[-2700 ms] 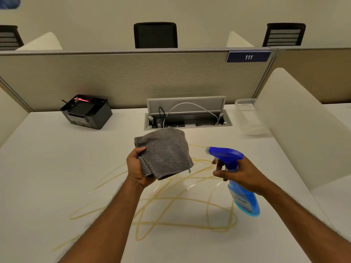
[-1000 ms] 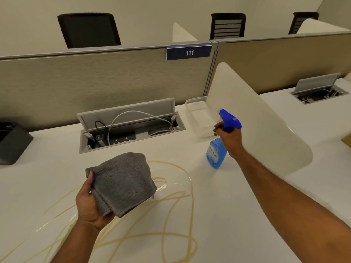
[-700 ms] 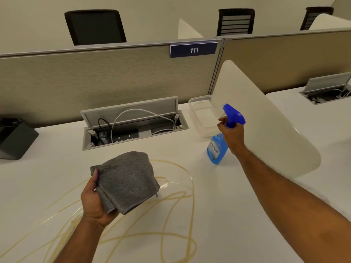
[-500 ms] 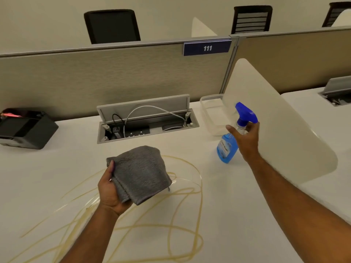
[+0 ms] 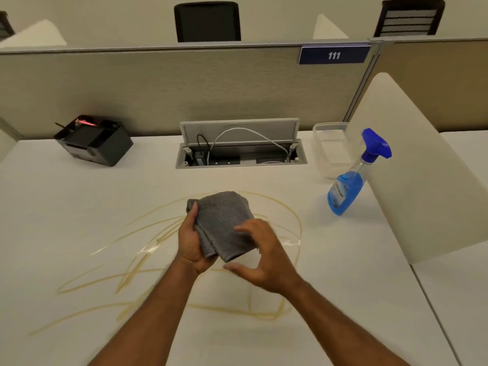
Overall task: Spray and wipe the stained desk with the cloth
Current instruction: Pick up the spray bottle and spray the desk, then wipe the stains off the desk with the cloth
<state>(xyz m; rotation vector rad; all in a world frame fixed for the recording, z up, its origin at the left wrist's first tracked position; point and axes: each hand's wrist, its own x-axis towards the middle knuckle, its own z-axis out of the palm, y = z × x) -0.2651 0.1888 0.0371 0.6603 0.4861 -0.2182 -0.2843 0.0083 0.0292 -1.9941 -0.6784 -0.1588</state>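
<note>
Spray bottle [image 5: 346, 192], since released, now stands on the bench [image 5: 79, 207]; right hand [image 5: 264, 257], fingers spread and relaxed, meets the grey cloth [image 5: 224, 220] gripped by the left hand [image 5: 191, 245].

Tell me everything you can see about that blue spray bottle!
The spray bottle has a bright blue trigger head, a clear neck and a see-through plastic body part full of blue liquid, with a label on it. It stands on the white desk at the right, close beside the cream divider and in front of a clear tub. No hand touches it.
</note>
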